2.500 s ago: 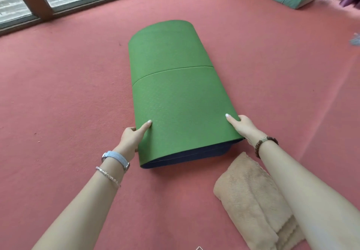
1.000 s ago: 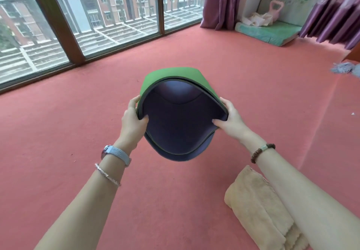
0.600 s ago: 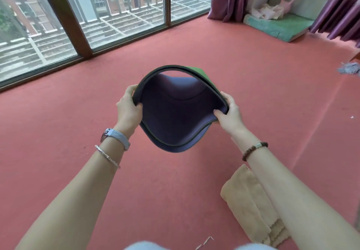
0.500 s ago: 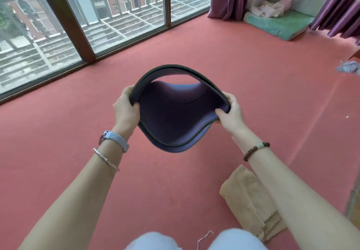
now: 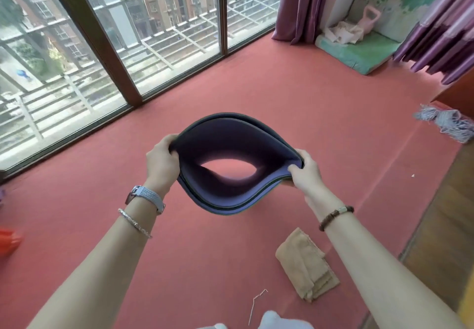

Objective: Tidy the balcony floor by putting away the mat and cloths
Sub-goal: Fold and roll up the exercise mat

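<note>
Bowing between hands (image 5: 161, 164) (image 5: 305, 172) (both gripping): mat (image 5: 230, 195)

Carpet (image 5: 230, 92) ahead and left: open up to window frame (image 5: 97, 39) | between left hand (image 5: 161, 164) and right hand (image 5: 305, 172): looped mat (image 5: 238, 192) fills the gap | near floor, right: folded beige cloth (image 5: 306, 268), bent wire (image 5: 256, 303) near it | right edge: fringed grey cloth (image 5: 446, 123) | far corner: green cushion (image 5: 359, 51)

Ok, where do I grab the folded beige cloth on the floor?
Come from above and pinch the folded beige cloth across its middle. It lies flat on the carpet with loose stepped layers at the near end, so a mid-stack grip probably keeps it folded. The right hand must release the mat first.
</note>
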